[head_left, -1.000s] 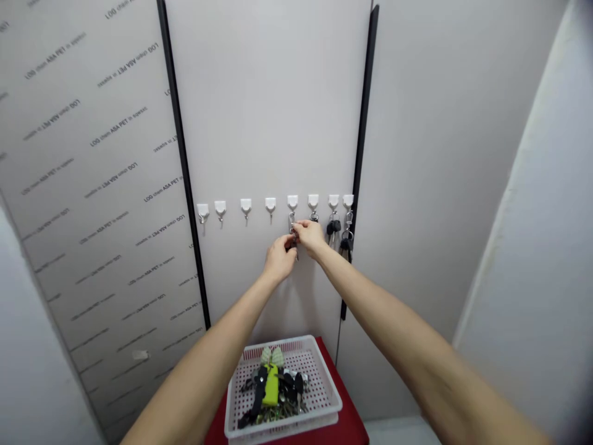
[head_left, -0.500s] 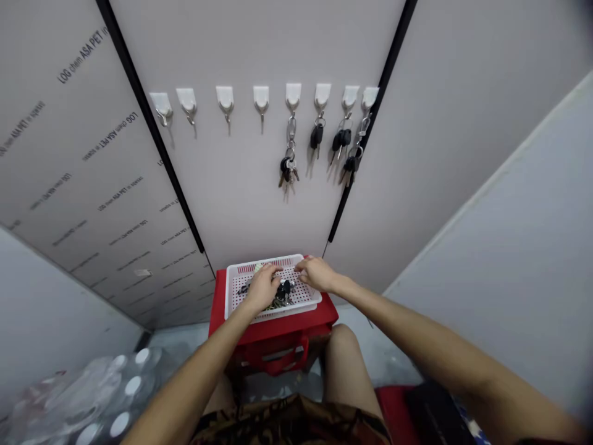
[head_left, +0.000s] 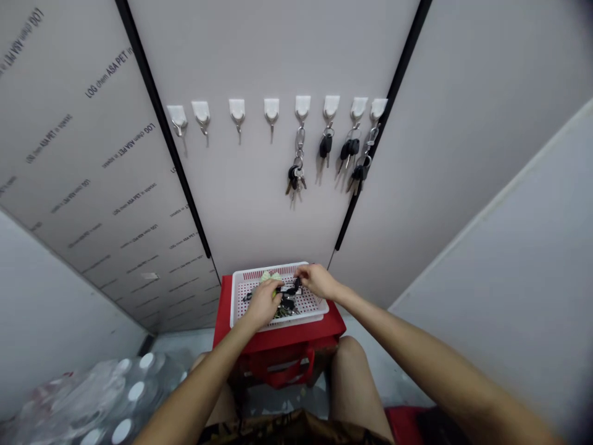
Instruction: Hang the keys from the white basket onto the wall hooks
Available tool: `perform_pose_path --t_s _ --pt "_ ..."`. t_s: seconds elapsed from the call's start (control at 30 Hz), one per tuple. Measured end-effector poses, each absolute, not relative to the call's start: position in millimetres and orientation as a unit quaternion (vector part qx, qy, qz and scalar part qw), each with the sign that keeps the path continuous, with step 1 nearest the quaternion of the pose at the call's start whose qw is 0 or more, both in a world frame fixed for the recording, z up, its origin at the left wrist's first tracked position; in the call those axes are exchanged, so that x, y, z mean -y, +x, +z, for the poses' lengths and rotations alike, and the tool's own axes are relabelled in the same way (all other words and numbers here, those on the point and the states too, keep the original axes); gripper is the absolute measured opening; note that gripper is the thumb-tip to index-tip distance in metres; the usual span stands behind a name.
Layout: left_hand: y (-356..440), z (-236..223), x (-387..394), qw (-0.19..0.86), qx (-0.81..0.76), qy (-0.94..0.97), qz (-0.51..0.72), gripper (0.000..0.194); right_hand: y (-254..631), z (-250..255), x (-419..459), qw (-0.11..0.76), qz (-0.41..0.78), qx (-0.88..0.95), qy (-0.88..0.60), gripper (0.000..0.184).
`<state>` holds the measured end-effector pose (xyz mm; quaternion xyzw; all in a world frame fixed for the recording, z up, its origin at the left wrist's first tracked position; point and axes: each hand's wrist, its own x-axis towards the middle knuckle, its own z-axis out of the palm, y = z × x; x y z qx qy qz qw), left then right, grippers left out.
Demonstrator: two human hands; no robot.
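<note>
A white perforated plastic basket (head_left: 315,305) holds a pile of loose keys (head_left: 288,309), some with black heads. Over its right part, my right hand (head_left: 319,281) pinches a bunch of keys (head_left: 297,284) with a black-headed key showing. My left hand (head_left: 264,303) is over the left part of the basket, thumb and fingers curled around the other end of the same bunch. Its fingers partly hide what they grip. A pale green item (head_left: 269,276) lies in the basket behind my left fingers.
The basket rests on a red box-like bag (head_left: 287,337) with a handle, between my knees. On the wall is a row of white hooks (head_left: 236,110); the right-hand ones carry key bunches (head_left: 325,145). Capped plastic bottles (head_left: 136,391) stand at lower left.
My right hand has closed on a black-headed key bunch, now held between both hands above the pile. The view has shifted slightly, so the hooks and basket appear lower and further right.
</note>
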<state>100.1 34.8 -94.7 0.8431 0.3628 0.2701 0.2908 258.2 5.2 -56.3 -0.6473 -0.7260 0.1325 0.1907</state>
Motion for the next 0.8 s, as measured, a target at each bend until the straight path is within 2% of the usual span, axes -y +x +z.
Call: perform_pose_path --t_s 0.17,0.3,0.5,0.67,0.8 --pt "112 -82 -39 0.474 -0.329 0.741 0.343 0.034 253 -27 -6 0.415 0.328 0.634 -0.564 0.010" --pt "119 -66 -36 0.629 -0.263 0.656 0.325 0.028 242 -14 -6 0.528 0.425 0.531 -0.509 0.011" --pt "114 -47 -33 0.705 -0.285 0.555 0.337 0.026 234 -5 -4 0.568 0.450 0.478 -0.496 0.014" --pt "104 -31 -42 0.679 -0.317 0.565 0.345 0.019 237 -4 -3 0.600 0.427 0.464 -0.492 0.015" --pt "100 -17 -45 0.667 -0.322 0.564 0.365 0.018 241 -7 0 0.582 0.449 0.474 -0.485 0.013"
